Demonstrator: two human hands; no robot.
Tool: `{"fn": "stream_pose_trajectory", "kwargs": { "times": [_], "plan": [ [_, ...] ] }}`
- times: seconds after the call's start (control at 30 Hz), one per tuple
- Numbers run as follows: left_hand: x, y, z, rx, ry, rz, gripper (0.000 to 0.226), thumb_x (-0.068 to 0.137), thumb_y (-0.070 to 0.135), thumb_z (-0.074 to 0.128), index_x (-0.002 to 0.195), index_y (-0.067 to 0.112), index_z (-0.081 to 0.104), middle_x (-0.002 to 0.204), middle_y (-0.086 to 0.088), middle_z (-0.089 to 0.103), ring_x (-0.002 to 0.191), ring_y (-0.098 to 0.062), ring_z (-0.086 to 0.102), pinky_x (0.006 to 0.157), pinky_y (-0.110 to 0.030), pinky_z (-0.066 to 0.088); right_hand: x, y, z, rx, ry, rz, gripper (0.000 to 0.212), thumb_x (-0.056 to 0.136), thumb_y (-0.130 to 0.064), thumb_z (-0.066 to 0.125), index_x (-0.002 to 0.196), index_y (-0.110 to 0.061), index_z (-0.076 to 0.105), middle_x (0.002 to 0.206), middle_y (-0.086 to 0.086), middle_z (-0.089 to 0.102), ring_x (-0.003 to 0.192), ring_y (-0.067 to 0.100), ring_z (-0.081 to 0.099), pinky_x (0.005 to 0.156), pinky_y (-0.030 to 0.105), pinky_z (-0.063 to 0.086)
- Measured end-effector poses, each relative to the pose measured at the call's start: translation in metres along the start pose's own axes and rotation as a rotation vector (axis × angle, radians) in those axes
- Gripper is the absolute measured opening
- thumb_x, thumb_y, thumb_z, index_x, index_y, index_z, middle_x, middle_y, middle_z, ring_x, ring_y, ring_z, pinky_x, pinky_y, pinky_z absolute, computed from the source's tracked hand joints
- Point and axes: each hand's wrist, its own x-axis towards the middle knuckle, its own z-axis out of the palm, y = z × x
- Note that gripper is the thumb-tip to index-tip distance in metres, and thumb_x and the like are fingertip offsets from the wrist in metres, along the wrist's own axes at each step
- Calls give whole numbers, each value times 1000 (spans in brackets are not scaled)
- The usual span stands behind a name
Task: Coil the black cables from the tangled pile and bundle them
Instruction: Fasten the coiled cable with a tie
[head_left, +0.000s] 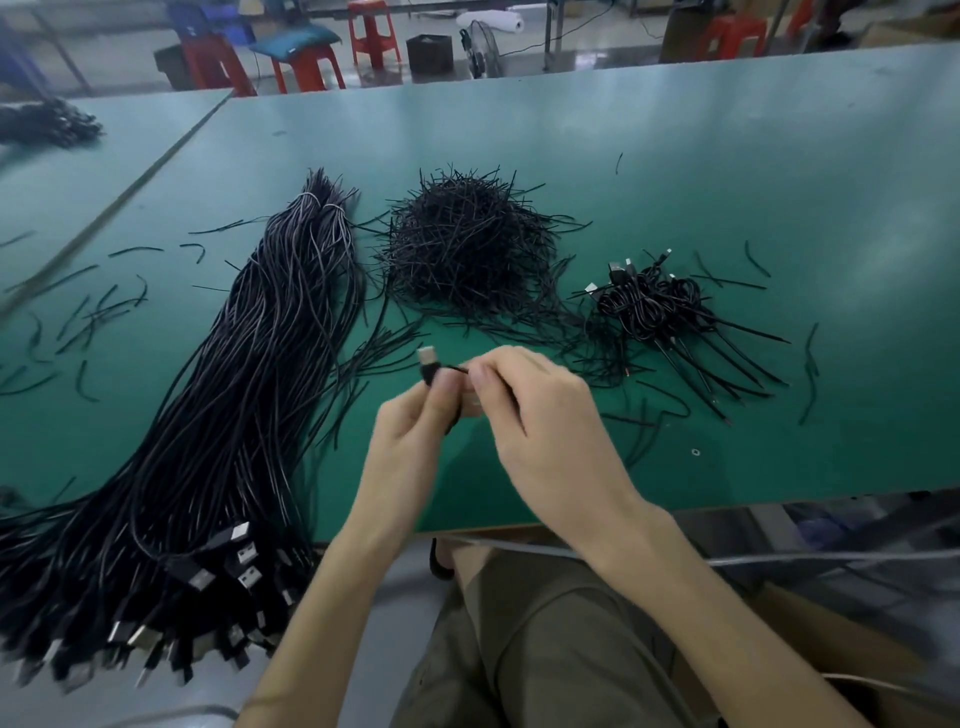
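My left hand (410, 431) and my right hand (535, 410) meet above the near middle of the green table (727, 156). Between them is one black cable (434, 371), its silver USB plug sticking up from my left fingers; both hands pinch it. A long sheaf of uncoiled black cables (234, 395) lies at the left, plugs hanging over the near edge. A heap of short black twist ties (467, 249) sits in the middle. Several coiled, tied cables (654, 306) lie at the right.
Loose black ties (88, 317) are scattered across the left and right of the table. Another dark cable pile (47, 124) lies on the far left table. Red stools (306, 67), a fan (483, 49) and boxes stand beyond the far edge. My lap is below the near edge.
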Motion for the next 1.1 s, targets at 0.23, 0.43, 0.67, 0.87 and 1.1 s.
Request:
{"fn": "stream_pose_trajectory", "kwargs": {
  "times": [0.23, 0.43, 0.67, 0.87, 1.1],
  "plan": [
    [3, 17, 1, -937, 125, -201, 34, 108, 35, 38, 117, 15, 63, 108, 8, 73, 99, -6, 70, 81, -22, 56, -14, 11, 22, 390, -4, 194, 23, 100, -33, 63, 85, -18, 72, 54, -14, 52, 48, 5, 39, 50, 14, 29],
    [-2, 24, -1, -1005, 118, -188, 27, 107, 35, 42, 85, 22, 53, 69, 12, 44, 56, -5, 42, 69, -20, 48, -6, 22, 14, 374, -139, 251, 40, 91, -49, 70, 122, -27, 58, 82, -5, 65, 60, 6, 52, 61, 17, 42],
    [-10, 17, 11, -819, 43, -190, 39, 109, 36, 39, 79, 22, 59, 74, 6, 55, 64, -9, 53, 60, -23, 51, 1, 24, 8, 466, -261, 202, 58, 85, -21, 82, 138, -30, 59, 115, -9, 67, 74, 19, 63, 63, 28, 53],
    [-9, 19, -1, -578, -138, -148, 37, 106, 29, 42, 87, 11, 67, 90, -13, 69, 88, -26, 69, 77, -34, 57, -4, 28, 3, 394, -232, 184, 52, 87, -10, 76, 134, -28, 65, 90, -13, 65, 80, 5, 64, 66, 14, 45],
    [-13, 31, -15, -11, -87, -41, 30, 100, 33, 55, 97, 15, 79, 102, -7, 78, 103, -21, 72, 90, -28, 55, -6, 19, 4, 299, -111, 63, 52, 86, -11, 78, 135, -20, 64, 101, -4, 63, 99, 8, 60, 90, 18, 47]
  ]
}}
